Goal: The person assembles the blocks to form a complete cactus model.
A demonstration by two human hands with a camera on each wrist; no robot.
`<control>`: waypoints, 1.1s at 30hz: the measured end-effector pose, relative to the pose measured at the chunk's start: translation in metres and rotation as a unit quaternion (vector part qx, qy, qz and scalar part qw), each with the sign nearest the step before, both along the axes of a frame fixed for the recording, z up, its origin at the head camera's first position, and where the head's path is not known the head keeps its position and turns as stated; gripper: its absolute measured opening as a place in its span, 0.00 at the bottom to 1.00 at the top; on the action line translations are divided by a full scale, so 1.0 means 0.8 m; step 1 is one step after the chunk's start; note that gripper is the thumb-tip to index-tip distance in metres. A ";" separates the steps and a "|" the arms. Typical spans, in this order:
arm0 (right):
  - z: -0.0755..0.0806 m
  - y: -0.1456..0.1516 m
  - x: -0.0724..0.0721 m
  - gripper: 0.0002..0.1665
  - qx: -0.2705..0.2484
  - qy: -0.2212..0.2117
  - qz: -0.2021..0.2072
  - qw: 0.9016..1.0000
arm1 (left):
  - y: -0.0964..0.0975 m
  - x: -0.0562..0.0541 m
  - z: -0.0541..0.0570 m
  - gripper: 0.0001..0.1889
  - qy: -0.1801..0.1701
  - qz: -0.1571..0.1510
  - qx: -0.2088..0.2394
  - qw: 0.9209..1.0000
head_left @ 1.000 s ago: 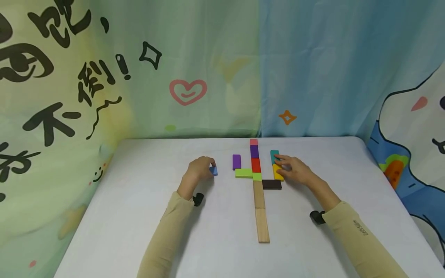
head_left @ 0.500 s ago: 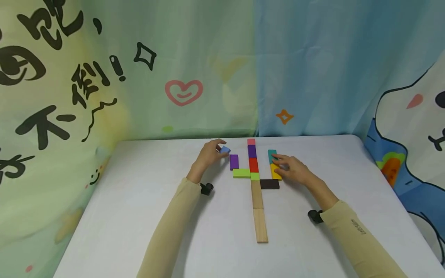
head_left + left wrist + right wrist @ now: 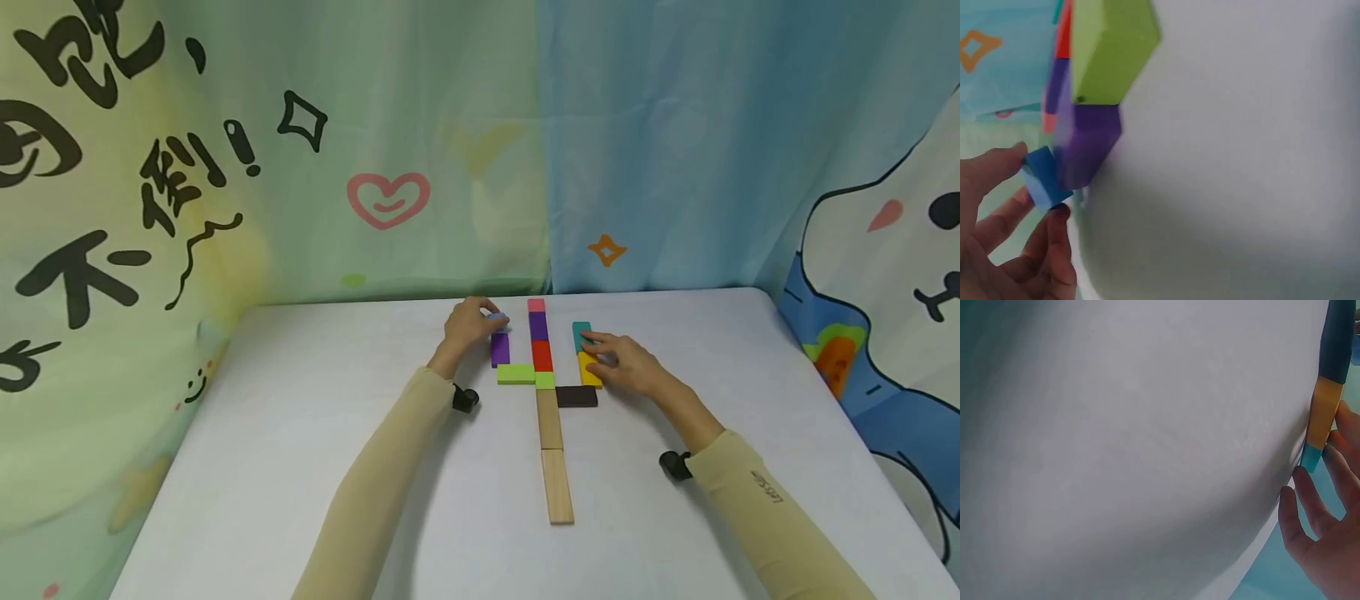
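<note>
My left hand (image 3: 465, 323) pinches a small blue block (image 3: 1044, 178) between thumb and fingertips. The blue block is at the far end of a purple block (image 3: 500, 350); whether they touch I cannot tell. That purple block stands off the far side of a light green block (image 3: 516, 374), which lies crosswise. On the other side, the fingers of my right hand (image 3: 630, 365) rest loosely extended at a teal block (image 3: 1311, 457) and a yellow block (image 3: 1324, 412), which lie end to end. The yellow one reaches a dark brown crosswise block (image 3: 577, 397).
Between the two sides runs a straight column: a pink block (image 3: 536, 305), a dark purple block (image 3: 538, 326), a red block (image 3: 542, 356), a small green block (image 3: 544, 381) and two plain wooden blocks (image 3: 557, 487). A printed curtain (image 3: 450, 100) hangs behind the white table (image 3: 300, 467).
My left hand has carried the blue block away from me and to the right, up to the far end of the purple block. The right hand stays at the teal and yellow blocks.
</note>
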State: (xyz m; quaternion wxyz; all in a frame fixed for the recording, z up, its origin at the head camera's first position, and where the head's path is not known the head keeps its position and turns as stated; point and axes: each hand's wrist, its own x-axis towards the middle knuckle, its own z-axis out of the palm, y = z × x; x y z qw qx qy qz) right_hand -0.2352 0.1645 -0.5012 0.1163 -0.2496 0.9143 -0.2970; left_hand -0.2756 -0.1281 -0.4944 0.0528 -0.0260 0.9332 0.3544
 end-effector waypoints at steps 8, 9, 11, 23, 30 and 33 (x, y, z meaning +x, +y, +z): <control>-0.004 -0.001 0.001 0.27 -0.004 0.003 0.010 1.000 | 0.005 0.004 -0.017 0.15 0.008 0.022 -0.014 1.000; -0.004 -0.001 0.001 0.27 -0.003 0.004 0.010 1.000 | 0.005 0.005 -0.017 0.15 0.012 0.022 -0.013 1.000; -0.004 -0.001 0.001 0.27 0.000 0.004 0.008 1.000 | 0.004 0.005 -0.017 0.14 0.017 0.019 -0.008 1.000; -0.001 0.000 0.002 0.27 0.004 0.007 0.007 1.000 | 0.000 0.004 -0.016 0.13 0.022 0.017 0.029 0.999; -0.002 0.001 0.001 0.27 0.003 0.008 0.009 1.000 | -0.005 0.011 -0.013 0.14 0.038 0.011 0.048 0.998; -0.002 0.000 0.000 0.27 0.001 0.011 0.010 1.000 | -0.010 0.016 -0.012 0.13 0.047 0.009 0.055 0.997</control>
